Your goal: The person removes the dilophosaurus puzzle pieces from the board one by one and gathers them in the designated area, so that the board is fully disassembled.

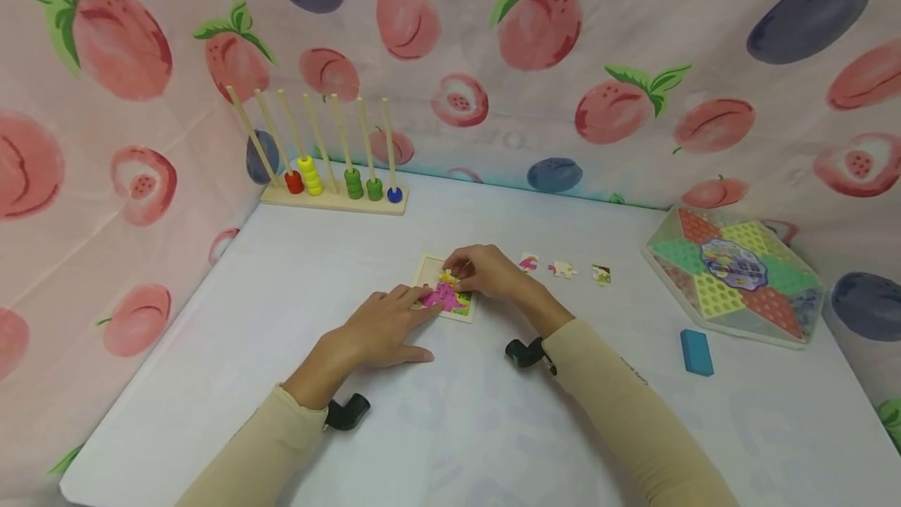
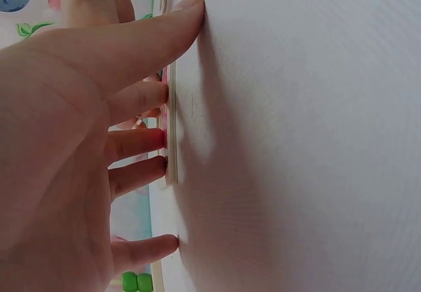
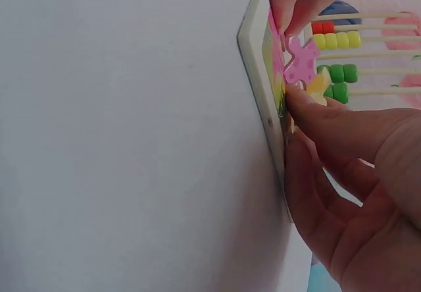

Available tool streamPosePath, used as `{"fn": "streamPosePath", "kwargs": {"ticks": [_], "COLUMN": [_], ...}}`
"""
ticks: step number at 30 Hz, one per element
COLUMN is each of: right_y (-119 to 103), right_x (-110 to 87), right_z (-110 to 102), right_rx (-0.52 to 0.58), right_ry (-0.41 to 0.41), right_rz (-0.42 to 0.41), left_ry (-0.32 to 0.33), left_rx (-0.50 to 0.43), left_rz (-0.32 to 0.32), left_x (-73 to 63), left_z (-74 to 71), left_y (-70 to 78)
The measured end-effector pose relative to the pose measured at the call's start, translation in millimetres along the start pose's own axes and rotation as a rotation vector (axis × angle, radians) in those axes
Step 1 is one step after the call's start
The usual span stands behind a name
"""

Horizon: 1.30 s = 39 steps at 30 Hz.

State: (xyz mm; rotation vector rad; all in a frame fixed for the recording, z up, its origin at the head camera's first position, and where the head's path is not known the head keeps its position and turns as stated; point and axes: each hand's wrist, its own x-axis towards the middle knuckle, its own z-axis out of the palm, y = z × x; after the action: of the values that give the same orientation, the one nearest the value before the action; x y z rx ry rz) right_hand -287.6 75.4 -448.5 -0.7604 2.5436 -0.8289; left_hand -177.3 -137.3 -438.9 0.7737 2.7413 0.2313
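Observation:
A small jigsaw board [image 1: 431, 263] with a pale wooden rim lies mid-table, its picture partly filled in pink, yellow and green. My left hand [image 1: 380, 327] has its fingers stretched out, and some fingertips touch the board's near left side; in the left wrist view the thumb [image 2: 151, 45] is held apart from them. From the right, my right hand [image 1: 489, 272] pinches a pink and yellow puzzle piece [image 3: 304, 62] between thumb and fingers. That piece stands tilted up against the board in the right wrist view. Its lower edge is partly hidden by the fingers.
Loose puzzle pieces lie right of the board: a pink one [image 1: 528, 262], a pale one [image 1: 562, 269] and a green-brown one [image 1: 601, 274]. A bead abacus [image 1: 334, 203] stands back left. Rightward are a hexagonal game box [image 1: 732, 264] and a blue block [image 1: 697, 352].

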Motion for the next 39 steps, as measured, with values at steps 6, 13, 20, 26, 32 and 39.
{"fn": "streamPosePath", "kwargs": {"ticks": [6,13,20,26,32,39], "right_y": [1.1,4.1,4.8,6.4,13.6,31.1], "right_x": [-1.6,-3.3,-6.1,-15.4,-34.1,-65.6], "right_z": [3.1,4.8,-0.3,-13.6,-37.6,-68.1], "right_rx": [0.001,0.018,0.101,0.233,0.344,0.294], "right_ry": [0.026,0.065,0.082,0.107,0.173,0.276], "right_rz": [0.006,-0.005,0.047,0.052,0.07,0.196], "left_ry": [-0.004,0.0,0.003,0.003,0.001,0.022], "left_rx": [-0.007,-0.014,-0.006,-0.012,-0.008,-0.012], "left_rz": [-0.01,-0.011,-0.007,-0.012,-0.03,-0.033], "left_x": [-0.7,-0.5,0.2,0.7,1.1,0.2], "left_z": [-0.1,0.7,1.6,1.0,1.1,5.6], "left_y": [0.1,0.0,-0.7,0.0,1.1,0.7]}}
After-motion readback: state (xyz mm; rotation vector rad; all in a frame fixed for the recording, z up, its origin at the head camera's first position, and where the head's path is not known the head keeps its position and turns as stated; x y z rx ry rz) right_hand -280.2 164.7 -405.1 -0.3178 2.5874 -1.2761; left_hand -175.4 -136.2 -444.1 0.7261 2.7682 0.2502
